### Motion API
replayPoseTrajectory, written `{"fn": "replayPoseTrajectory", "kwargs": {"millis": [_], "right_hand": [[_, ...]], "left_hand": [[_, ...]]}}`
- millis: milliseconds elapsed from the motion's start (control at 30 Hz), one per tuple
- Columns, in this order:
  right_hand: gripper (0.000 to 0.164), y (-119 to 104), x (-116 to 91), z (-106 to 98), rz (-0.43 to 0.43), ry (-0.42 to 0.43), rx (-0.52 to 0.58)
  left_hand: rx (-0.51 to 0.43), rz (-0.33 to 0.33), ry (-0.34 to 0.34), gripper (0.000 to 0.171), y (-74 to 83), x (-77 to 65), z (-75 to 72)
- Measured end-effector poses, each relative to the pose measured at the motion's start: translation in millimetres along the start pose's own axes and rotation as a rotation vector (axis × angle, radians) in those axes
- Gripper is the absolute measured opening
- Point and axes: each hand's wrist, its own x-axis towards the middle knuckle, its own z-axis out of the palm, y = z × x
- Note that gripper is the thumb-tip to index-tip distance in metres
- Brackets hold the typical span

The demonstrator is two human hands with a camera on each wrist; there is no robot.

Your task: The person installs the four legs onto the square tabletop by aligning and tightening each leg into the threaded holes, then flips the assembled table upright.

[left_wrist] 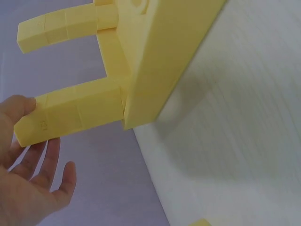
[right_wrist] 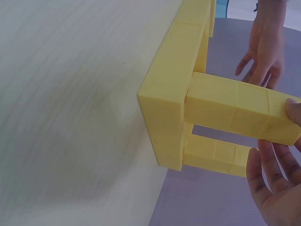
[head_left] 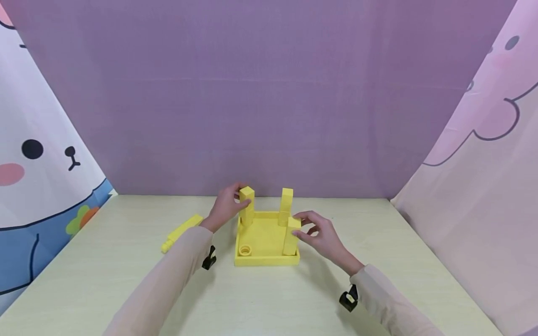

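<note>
The far-left post [head_left: 247, 215] is pinched by the left hand [head_left: 228, 205], the near-right post [head_left: 290, 241] by the right hand [head_left: 322, 234] — and the loose peg-ended post [head_left: 183, 229] is seen nearer the left hand, left of the yellow tray [head_left: 266, 261] and its near-left ring socket [head_left: 245, 250], long axis slanting away rightward.

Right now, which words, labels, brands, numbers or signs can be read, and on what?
"116", apparently, on the near-right post in the right hand; a second marking there is too blurred.
Unreadable: a blurred mark on the far-left post in the left hand.
Unreadable: a tiny mark on the far-right post.
No words or brands are legible.
</note>
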Motion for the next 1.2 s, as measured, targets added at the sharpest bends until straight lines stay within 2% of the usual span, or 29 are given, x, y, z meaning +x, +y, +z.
{"fn": "replayPoseTrajectory", "kwargs": {"millis": [233,367,500,633,1000,1200], "right_hand": [[0.034,-0.2,0.1,0.2,0.005,0.002,0.003],[0.034,-0.6,0.2,0.0,0.010,0.001,0.004],[0.034,-1.1,0.2,-0.2,0.010,0.003,0.003],[0.034,-1.2,-0.3,-0.1,0.006,0.002,0.002],[0.035,-0.5,-0.3,0.2,0.006,0.005,0.001],[0.034,0.0,-0.3,0.3,0.010,0.007,0.001]], "left_hand": [[-0.016,0.036,-0.085,0.043,-1.3,5.9,-7.4],[-0.007,0.034,-0.148,0.043,-1.9,10.2,-12.1],[-0.006,0.043,-0.182,0.043,-1.9,12.2,-15.1],[-0.028,0.043,-0.181,0.043,-1.0,10.8,-15.7],[-0.042,0.067,-0.096,0.041,0.3,4.1,-8.7],[-0.010,0.062,-0.141,0.042,1.2,7.3,-11.7]]}}
